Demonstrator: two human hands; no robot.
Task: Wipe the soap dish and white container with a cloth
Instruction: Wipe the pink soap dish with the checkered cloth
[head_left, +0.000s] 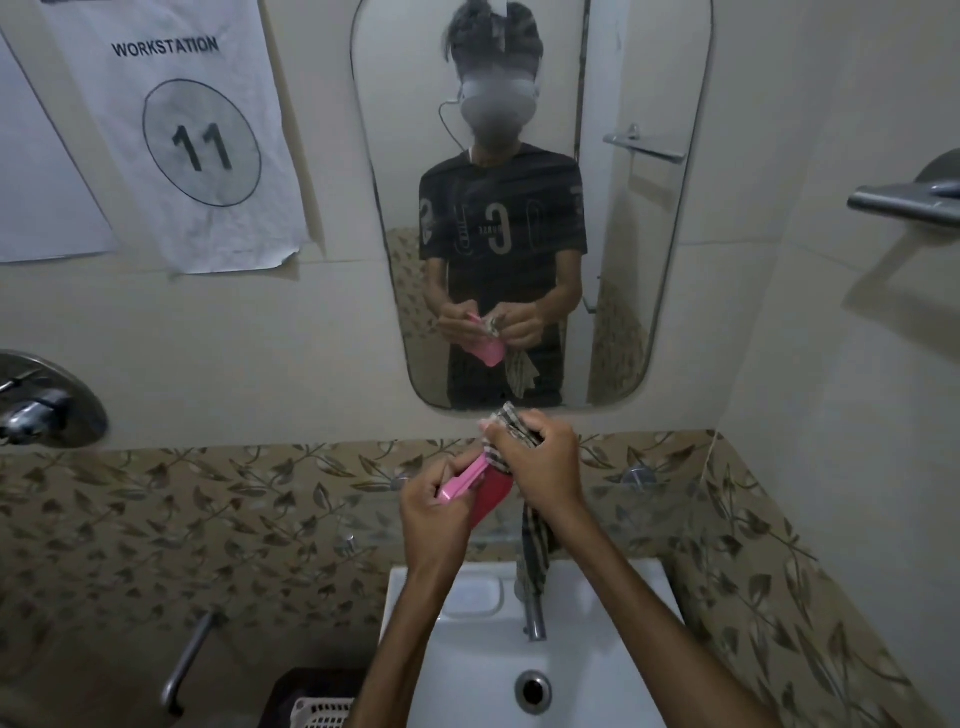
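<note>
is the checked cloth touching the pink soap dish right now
Touching. The head view shows the right hand pressing the checked cloth onto the pink soap dish, which the left hand holds.

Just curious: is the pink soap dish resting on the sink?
No, the left hand holds the pink soap dish above the sink.

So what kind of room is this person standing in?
A bathroom, most likely. There is a white washbasin with a tap, a mirror on the tiled wall above it, and a metal towel bar to the right.
</note>
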